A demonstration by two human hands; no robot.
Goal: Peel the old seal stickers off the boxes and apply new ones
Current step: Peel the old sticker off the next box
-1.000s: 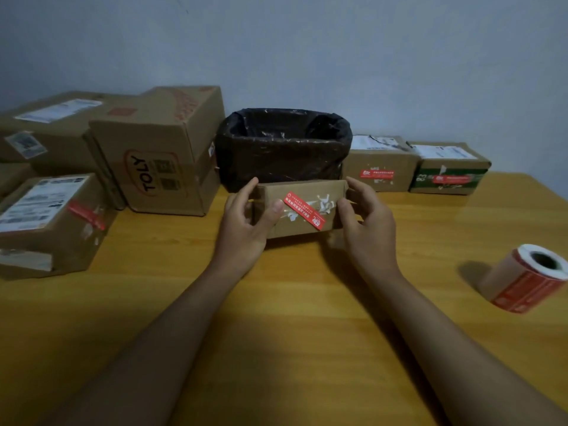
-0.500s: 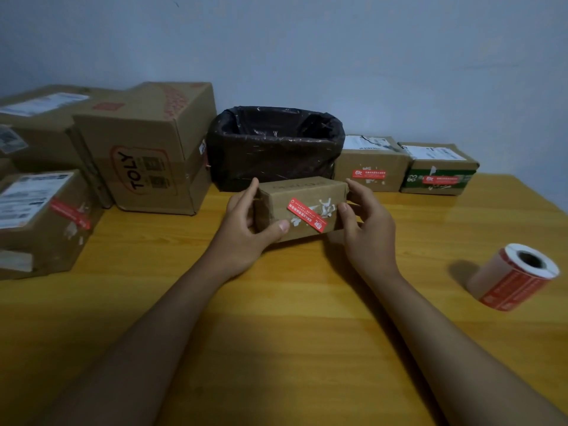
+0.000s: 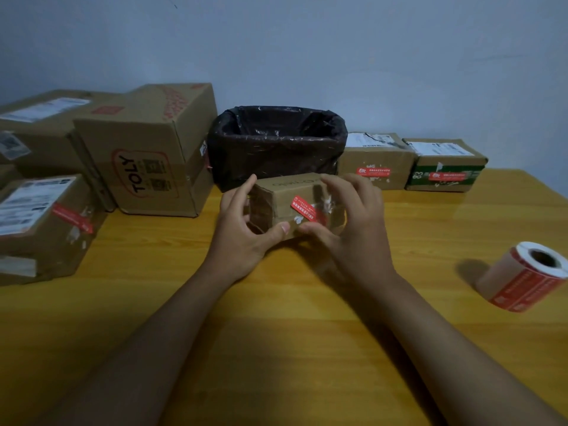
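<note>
Small cardboard box (image 3: pixel 290 200): turned since earlier frame, end face now leftward. Left hand (image 3: pixel 242 238) grips its left end; right hand (image 3: pixel 353 222), fingers curled, grips the right end over the red seal sticker (image 3: pixel 304 208).

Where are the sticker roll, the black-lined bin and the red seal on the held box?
sticker roll (image 3: pixel 522 278), head view: its paper side.
black-lined bin (image 3: pixel 276 155), head view: its front wall.
red seal (image 3: pixel 302 208), head view: its printed middle.

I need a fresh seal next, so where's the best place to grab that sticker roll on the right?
The sticker roll lies on its side, apart from the boxes, its hollow core facing up and right. Bring the right hand down from above and wrap the curved outer wall; it would probably roll if nudged sideways.
</note>
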